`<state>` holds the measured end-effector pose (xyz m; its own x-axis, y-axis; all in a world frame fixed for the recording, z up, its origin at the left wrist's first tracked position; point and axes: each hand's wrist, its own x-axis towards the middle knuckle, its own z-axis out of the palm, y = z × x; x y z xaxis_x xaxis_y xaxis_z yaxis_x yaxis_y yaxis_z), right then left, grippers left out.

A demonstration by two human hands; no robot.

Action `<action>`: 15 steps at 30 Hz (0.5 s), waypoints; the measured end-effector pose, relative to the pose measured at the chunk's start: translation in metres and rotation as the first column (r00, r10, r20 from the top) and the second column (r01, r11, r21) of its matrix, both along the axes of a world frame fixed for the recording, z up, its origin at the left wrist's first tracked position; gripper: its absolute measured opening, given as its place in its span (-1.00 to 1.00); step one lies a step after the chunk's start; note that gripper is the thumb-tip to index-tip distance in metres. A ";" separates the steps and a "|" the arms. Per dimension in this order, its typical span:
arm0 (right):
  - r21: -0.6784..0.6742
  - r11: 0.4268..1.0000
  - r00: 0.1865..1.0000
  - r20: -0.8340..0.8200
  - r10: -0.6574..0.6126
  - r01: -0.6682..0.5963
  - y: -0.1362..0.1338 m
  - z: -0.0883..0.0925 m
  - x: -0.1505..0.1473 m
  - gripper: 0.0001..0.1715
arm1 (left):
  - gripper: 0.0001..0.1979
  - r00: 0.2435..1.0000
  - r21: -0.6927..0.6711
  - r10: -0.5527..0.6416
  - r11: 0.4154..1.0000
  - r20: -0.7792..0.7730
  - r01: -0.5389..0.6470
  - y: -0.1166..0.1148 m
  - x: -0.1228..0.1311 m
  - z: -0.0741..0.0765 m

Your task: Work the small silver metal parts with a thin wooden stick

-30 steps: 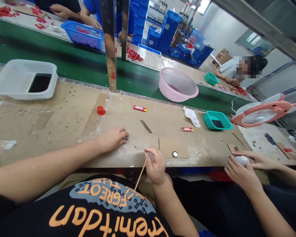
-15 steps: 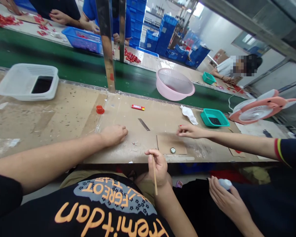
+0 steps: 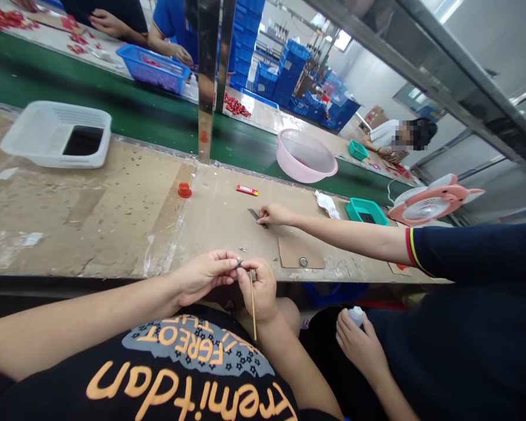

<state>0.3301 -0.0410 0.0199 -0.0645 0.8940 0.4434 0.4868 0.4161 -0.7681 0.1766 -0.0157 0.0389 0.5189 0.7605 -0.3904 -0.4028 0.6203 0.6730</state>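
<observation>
Over the near edge of the table, my left hand point(image 3: 208, 275) pinches a small dark piece point(image 3: 239, 263) between thumb and fingertips; it is too small to name. My right hand point(image 3: 259, 289) meets it there, fingertips against or beside the piece. A thin wooden stick point(image 3: 253, 313) is gripped in my right hand and points down toward my lap. Just beyond my hands lie some tiny metallic bits point(image 3: 242, 249). A bottle cap point(image 3: 303, 262) rests on a cardboard sheet point(image 3: 289, 251) to the right.
From the right, a co-worker's hand point(image 3: 275, 215) touches a flat metal strip point(image 3: 255, 214); their other hand holds a white bottle point(image 3: 356, 316). Farther back are a red cap point(image 3: 184, 190), a red-yellow box point(image 3: 247, 190), a green basket point(image 3: 353, 209), a pink basin point(image 3: 304, 169) and a white basket point(image 3: 35, 149).
My left hand has left the tabletop and come to my right hand, now with a small dark piece. The co-worker's hand has reached left to the metal strip.
</observation>
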 end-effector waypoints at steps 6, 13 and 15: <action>-0.010 1.000 0.999 0.041 0.004 -0.004 -0.009 0.003 -0.003 -0.92 | -0.81 0.998 -0.005 0.014 1.000 0.069 -0.013 -0.009 -0.003 -0.007; -0.054 0.996 0.995 0.071 0.076 -0.072 -0.018 0.015 0.002 -0.81 | -0.90 0.974 -0.090 0.010 0.996 0.227 0.010 -0.013 0.000 -0.019; -0.062 0.993 0.993 0.049 0.104 -0.101 -0.019 0.017 0.003 -0.71 | -0.91 0.961 -0.123 0.008 0.992 0.277 0.027 -0.012 0.000 -0.021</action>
